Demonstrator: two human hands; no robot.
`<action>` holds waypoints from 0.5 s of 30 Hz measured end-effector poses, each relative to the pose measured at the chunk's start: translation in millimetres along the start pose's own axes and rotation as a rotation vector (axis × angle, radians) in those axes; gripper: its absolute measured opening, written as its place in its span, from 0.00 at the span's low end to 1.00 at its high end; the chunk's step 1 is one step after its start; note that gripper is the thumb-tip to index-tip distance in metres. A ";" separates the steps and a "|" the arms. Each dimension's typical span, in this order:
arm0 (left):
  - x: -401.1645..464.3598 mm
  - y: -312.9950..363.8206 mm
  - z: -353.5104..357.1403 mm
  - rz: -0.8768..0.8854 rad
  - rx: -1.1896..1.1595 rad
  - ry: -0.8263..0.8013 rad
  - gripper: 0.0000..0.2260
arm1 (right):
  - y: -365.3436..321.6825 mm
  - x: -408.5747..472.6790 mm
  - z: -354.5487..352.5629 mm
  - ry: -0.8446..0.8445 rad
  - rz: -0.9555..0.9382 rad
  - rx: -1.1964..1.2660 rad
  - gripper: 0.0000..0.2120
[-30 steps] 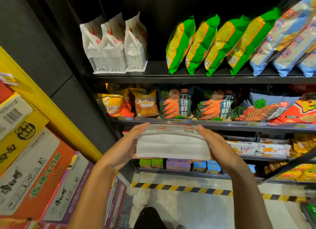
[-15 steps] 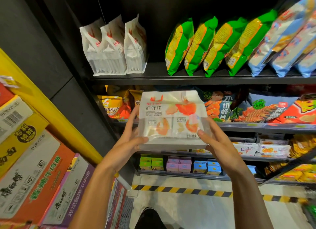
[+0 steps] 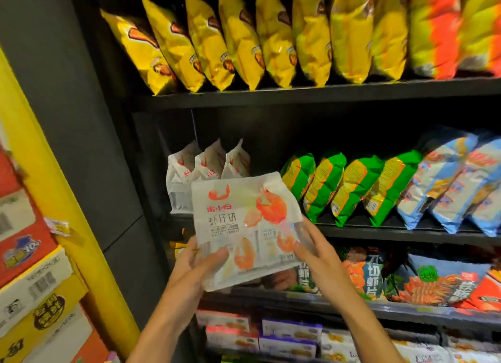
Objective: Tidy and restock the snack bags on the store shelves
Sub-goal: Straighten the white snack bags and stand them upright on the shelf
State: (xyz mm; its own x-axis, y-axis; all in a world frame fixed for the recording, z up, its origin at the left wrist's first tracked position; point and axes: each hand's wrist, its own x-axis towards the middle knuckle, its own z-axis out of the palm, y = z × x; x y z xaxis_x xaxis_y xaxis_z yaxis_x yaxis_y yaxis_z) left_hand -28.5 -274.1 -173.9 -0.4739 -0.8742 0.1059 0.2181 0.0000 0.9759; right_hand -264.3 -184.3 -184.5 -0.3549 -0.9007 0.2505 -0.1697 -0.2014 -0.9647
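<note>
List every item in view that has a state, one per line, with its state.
White shrimp-cracker bag: sealed, held up in front of the shelf, tilted.
Left hand: grips the bag's lower left corner.
Right hand: grips the bag's lower right edge.
Three white bags: upright on the middle shelf, behind the held bag.
Green bags: leaning in a row.
Yellow bags: leaning on the top shelf.
Cartons: stacked, closed.

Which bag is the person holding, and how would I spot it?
Find the black shelf with green bags. Before its left end, both hands grip a white bag printed with orange shrimp. Unlike the three matching white bags shelved side-on behind, it faces you.
</note>
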 end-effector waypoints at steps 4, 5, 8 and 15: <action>28.6 9.6 12.4 0.260 0.196 0.200 0.37 | -10.9 29.7 16.6 0.071 -0.108 -0.243 0.29; 37.1 8.3 17.4 0.320 0.203 0.223 0.36 | -12.2 35.5 21.6 0.078 -0.136 -0.267 0.29; 62.0 -1.5 32.5 0.428 0.224 0.241 0.37 | -15.9 51.7 39.7 -0.004 -0.181 -0.239 0.34; 108.9 -34.4 32.8 0.470 0.414 0.016 0.43 | -14.3 102.4 54.0 -0.066 -0.221 -0.183 0.50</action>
State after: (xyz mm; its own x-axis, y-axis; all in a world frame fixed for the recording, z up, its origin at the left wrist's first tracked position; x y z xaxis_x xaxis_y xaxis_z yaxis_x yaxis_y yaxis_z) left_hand -115.6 -353.4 -189.7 -0.3940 -0.7421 0.5422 0.0501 0.5717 0.8189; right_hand -248.5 -294.5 -149.4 -0.2315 -0.8670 0.4414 -0.4011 -0.3283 -0.8552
